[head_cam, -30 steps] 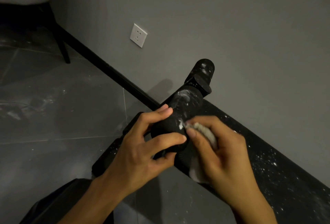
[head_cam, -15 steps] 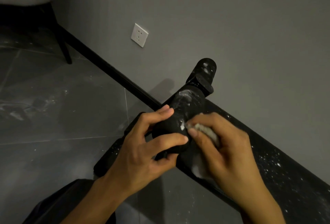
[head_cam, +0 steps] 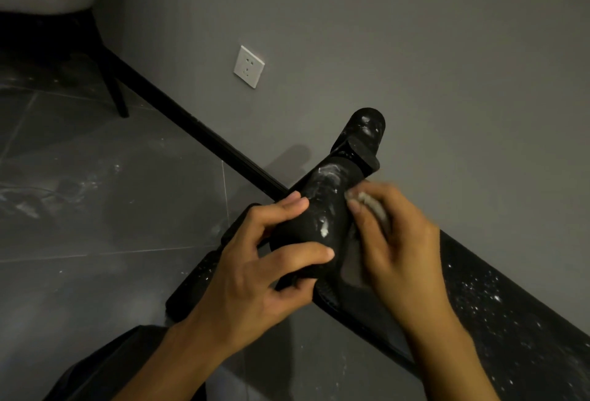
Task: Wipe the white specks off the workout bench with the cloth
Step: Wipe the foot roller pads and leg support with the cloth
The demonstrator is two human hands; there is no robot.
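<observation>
Cloth (head_cam: 373,206) 1, right grip (head_cam: 400,242); bench (head_cam: 510,321) 1, left grip (head_cam: 252,273); rollers (head_cam: 367,132) 2

The right hand (head_cam: 399,241), pinching the cloth (head_cam: 372,206), is now farther along the black foam roller (head_cam: 322,196), nearer its far end, and it is blurred by motion. Its fingertips, which met the thumb of the left hand (head_cam: 249,276) a second ago, now stand apart from it. This uncovers more of the white smear (head_cam: 324,231) between them.
</observation>
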